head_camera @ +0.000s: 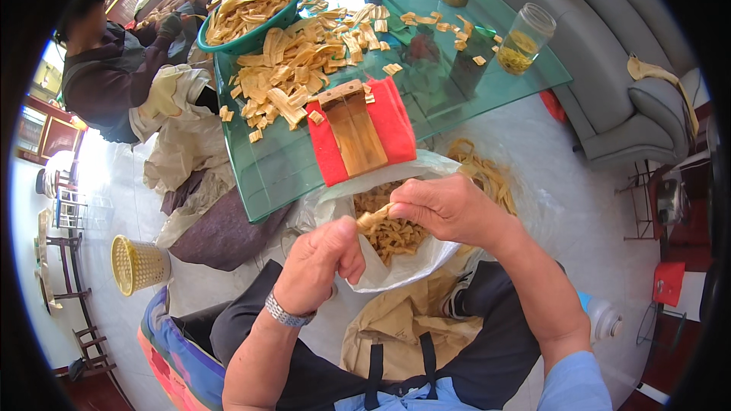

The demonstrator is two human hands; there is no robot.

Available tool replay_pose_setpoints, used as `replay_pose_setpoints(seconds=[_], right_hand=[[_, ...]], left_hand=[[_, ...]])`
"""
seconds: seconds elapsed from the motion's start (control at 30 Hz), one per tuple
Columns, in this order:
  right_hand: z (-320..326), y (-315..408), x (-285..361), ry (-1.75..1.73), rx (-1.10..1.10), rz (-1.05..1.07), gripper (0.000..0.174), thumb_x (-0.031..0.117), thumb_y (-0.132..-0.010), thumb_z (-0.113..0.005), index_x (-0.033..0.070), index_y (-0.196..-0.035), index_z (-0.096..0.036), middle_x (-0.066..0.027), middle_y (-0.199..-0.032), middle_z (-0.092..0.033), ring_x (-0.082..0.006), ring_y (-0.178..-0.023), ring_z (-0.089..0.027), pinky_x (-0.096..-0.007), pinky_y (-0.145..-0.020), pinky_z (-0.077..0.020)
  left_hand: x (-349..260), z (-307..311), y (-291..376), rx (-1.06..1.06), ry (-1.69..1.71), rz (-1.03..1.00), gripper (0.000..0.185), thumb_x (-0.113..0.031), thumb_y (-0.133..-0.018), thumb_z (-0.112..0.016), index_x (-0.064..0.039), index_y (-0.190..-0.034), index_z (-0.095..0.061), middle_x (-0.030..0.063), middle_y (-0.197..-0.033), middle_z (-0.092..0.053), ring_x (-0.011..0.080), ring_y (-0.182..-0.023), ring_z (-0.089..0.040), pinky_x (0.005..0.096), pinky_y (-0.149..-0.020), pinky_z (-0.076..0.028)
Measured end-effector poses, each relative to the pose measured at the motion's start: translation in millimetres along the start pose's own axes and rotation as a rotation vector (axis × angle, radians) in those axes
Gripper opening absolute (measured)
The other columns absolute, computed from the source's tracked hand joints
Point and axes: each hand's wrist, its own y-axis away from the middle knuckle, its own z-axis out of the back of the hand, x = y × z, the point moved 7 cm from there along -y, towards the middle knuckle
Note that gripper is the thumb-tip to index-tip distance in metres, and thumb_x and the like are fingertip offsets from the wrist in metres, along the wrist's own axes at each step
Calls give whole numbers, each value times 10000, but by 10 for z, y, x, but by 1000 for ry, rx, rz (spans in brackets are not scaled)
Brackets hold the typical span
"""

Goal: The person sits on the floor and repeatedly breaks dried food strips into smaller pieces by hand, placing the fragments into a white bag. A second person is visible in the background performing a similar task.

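My left hand (325, 262), with a metal-band watch at the wrist, pinches one end of a tan fibrous strip (374, 218). The other end is between the thumb and fingers of my right hand (451, 208). Between the hands the strip looks bunched or twisted. Below it, a white plastic bag (394, 282) gapes open, holding many short tan pieces (394, 245). Beyond my hands, a grooved wooden block (355, 134) lies on a folded red cloth (400, 125) at the glass table's near edge.
On the glass table (485, 88) lie a heap of tan strips (285, 68), a teal basket (251, 40) of strips and a glass jar (522, 40). Long strips (485, 174) lie beyond my right hand. Left are a seated person (114, 68) and a yellow wastebasket (140, 265).
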Motion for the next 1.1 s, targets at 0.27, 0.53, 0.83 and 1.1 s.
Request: replay_pose_setpoints(seconds=[0.27,0.53,0.83,1.1], right_hand=[[-25,-4,-150,167,87,-19,172,231,-953,-715,66,-940,-670,-111,-771,-635,-319,-664,-627,-389,-589,-489],[-171,-56,20,122,16,35,175,216,-950,-719,60,-928,-643,-114,-735,-601,-312,-628,-611,-396,-562,-463],[68,-301,-94,423,-143,168,173,107,-906,-719,106,-1079,-719,-74,-790,-666,-271,-712,-680,-376,-601,-551],[34,-493,-543,655,-154,35,167,107,-912,-670,122,-1063,-738,-71,-859,-708,-274,-776,-703,-389,-620,-565]], left_hand=[[-116,40,181,-84,-350,-13,473,-360,-1107,-470,-49,-757,-530,7,-631,-529,94,-584,-472,267,-572,-407],[-427,166,2,-374,-585,-454,225,-190,-1020,-659,-15,-1161,-652,58,-946,-654,137,-824,-615,290,-756,-523],[-673,283,-319,-407,-760,-597,160,-14,-904,-723,-35,-1063,-715,56,-892,-642,108,-741,-629,247,-683,-519],[-613,454,-784,-490,-950,-643,104,-35,-865,-722,-56,-966,-736,87,-864,-644,187,-677,-643,301,-639,-530]])
